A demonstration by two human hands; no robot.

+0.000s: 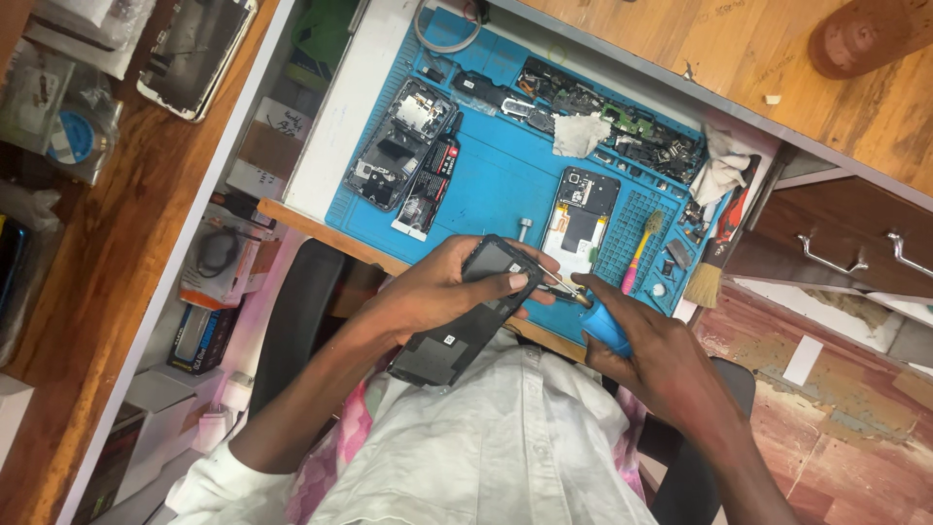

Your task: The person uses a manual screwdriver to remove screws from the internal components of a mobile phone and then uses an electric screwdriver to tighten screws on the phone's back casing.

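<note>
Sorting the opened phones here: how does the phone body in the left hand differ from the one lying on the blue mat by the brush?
The held phone body is gripped in the left hand, tilted above the lap; the phone on the mat lies flat, untouched. The held one looks mostly black; the other shows pale and yellowish parts inside. Both are opened.

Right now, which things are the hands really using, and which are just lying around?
In use:
left hand gripping the black phone frame
right hand holding the blue-handled tool, its tip at the frame

Lying about:
opened phone on the blue mat
pink toothbrush
paintbrush
white cloth
loose battery
</note>
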